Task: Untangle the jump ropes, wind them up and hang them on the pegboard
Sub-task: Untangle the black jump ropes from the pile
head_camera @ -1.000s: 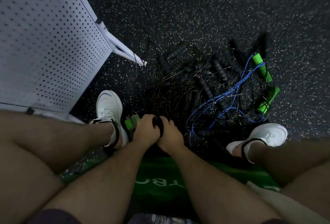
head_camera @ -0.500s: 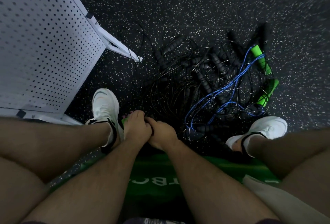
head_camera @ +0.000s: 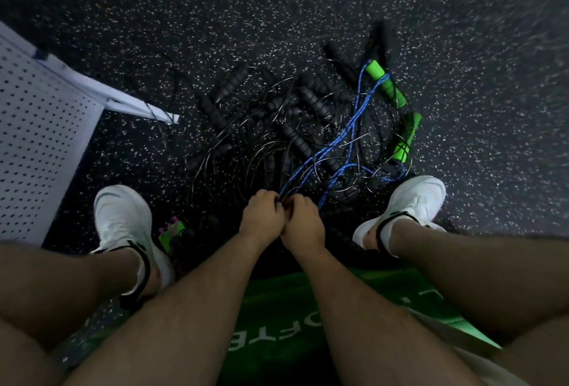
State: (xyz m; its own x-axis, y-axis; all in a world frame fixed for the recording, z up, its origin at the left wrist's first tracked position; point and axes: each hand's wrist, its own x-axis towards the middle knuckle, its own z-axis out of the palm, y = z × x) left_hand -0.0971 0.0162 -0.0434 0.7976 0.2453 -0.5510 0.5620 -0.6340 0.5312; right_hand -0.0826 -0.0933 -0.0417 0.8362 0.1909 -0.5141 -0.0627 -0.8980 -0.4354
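Hands: the left hand (head_camera: 261, 216) and right hand (head_camera: 303, 222) sit knuckle to knuckle between the shoes with their fingers curled in. Both seem to pinch thin cords at the near edge of the heap, but the fingertips are hidden, so the exact strands cannot be told.
Ropes: the heap of black foam-handled jump ropes (head_camera: 292, 127) lies tangled on the speckled black rubber floor (head_camera: 277, 1). A braided blue rope with bright green handles (head_camera: 354, 127) threads through it, and its near loops run to the hands.
Change: a second ago both hands were further left, closed round something dark beside the small green-and-pink handle (head_camera: 172, 231). That handle now lies alone by the white left shoe (head_camera: 123, 219).
Meaning: probably a fresh strand is being picked out, so untangling looks early and nothing is wound yet.
Pegboard: the white perforated metal pegboard (head_camera: 37, 145) stands at the left, well apart from the heap.
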